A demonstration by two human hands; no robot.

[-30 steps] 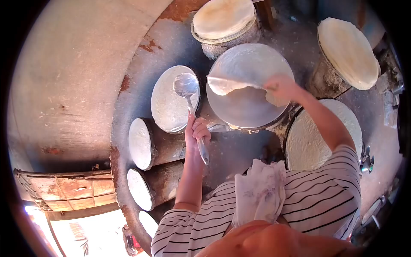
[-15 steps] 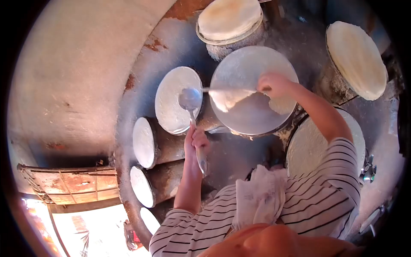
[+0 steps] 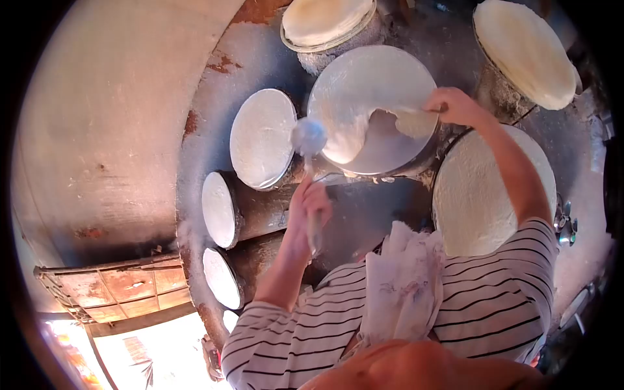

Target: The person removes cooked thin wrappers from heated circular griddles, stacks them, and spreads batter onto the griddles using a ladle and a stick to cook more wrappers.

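My left hand (image 3: 313, 203) is wrapped round the handle of a ladle (image 3: 308, 136), whose blurred bowl hangs between two round pans. Beside it, a wide metal pan (image 3: 331, 71) carries a thin layer of white batter (image 3: 351, 138). The layer is broken open near the middle, baring grey metal. Over that pan's right rim, my right hand (image 3: 453, 106) is closed on a thin stick, now blurred and barely visible. To the left, a smaller round pan (image 3: 262, 138) is coated with white batter.
Pale round sheets lie on drums at the top (image 3: 328, 23) and upper right (image 3: 525, 55). A large white-coated pan (image 3: 491, 195) sits by my right arm. Smaller white-topped drums (image 3: 220, 209) line the left. Haze hangs over the dark surface.
My right hand has moved right to the pan's rim, and the stick no longer reaches across the pan. The ladle has shifted right, off the smaller pan's middle. The view has shifted too.
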